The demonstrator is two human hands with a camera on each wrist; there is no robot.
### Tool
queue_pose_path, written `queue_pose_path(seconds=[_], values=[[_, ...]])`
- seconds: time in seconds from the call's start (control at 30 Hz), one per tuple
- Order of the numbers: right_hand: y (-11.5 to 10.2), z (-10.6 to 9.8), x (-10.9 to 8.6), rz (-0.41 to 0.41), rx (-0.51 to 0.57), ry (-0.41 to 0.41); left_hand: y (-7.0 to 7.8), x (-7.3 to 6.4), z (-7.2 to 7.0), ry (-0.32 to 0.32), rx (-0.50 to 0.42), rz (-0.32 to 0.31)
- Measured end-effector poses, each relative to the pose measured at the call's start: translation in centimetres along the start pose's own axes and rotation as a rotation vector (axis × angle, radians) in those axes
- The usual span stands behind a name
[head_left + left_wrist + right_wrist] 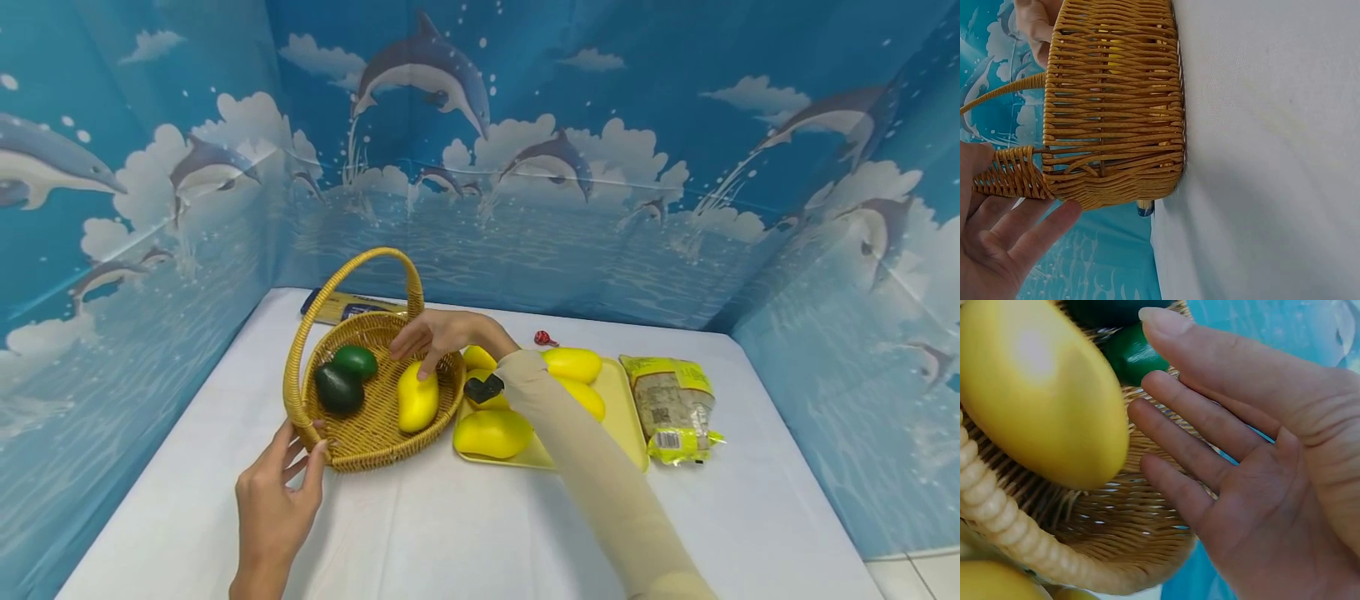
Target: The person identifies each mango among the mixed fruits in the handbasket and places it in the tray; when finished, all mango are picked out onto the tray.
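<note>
A wicker basket [378,450] with a tall arched handle [294,367] sits at the left of the table. My left hand [279,496] holds it at the near left, thumb and fingers around the foot of the handle, as the left wrist view shows too. Inside the basket lie a yellow mango [417,404], a dark avocado [339,390] and a smaller green fruit [356,361]. My right hand [435,333] reaches over the basket's right rim, just by the mango. In the right wrist view its fingers [1197,419] are extended and apart from the mango [1041,394], holding nothing.
Right of the basket, a yellow tray [626,417] bears several mangoes [493,433], partly hidden by my right forearm. A filled plastic bag [672,408] lies beyond it. Behind are a small red-wrapped item [543,337] and a long yellow-and-blue package [330,310] by the dolphin curtain [525,242].
</note>
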State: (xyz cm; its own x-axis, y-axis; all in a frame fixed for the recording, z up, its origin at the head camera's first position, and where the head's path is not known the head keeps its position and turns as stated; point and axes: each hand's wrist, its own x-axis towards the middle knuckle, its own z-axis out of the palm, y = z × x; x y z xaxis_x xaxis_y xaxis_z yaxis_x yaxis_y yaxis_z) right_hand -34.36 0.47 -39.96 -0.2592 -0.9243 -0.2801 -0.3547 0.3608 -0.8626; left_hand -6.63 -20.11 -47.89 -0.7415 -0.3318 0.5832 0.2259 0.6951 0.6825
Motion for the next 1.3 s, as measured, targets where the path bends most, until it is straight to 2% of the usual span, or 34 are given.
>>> queue_pose_path(seconds=[0.13, 0.4, 0.7, 1.1, 1.3], values=[[0.6, 0.1, 1.0, 0.054, 0.004, -0.023, 0.0, 0.0, 0.0, 0.003, -0.003, 0.005], [1.0, 0.2, 2.0, 0.111, 0.036, -0.081, 0.0, 0.0, 0.0, 0.004, 0.0, 0.008], [0.8, 0.3, 2.9, 0.175, -0.066, -0.133, -0.1, 0.0, 0.1, 0.008, 0.003, 0.007], [0.7, 0.7, 2.8, 0.243, -0.213, -0.081, 0.0, 0.0, 0.2, 0.004, 0.009, -0.003], [0.8, 0.8, 2.6, 0.227, -0.264, -0.067, 0.1, 0.0, 0.1, 0.007, 0.012, 0.0]])
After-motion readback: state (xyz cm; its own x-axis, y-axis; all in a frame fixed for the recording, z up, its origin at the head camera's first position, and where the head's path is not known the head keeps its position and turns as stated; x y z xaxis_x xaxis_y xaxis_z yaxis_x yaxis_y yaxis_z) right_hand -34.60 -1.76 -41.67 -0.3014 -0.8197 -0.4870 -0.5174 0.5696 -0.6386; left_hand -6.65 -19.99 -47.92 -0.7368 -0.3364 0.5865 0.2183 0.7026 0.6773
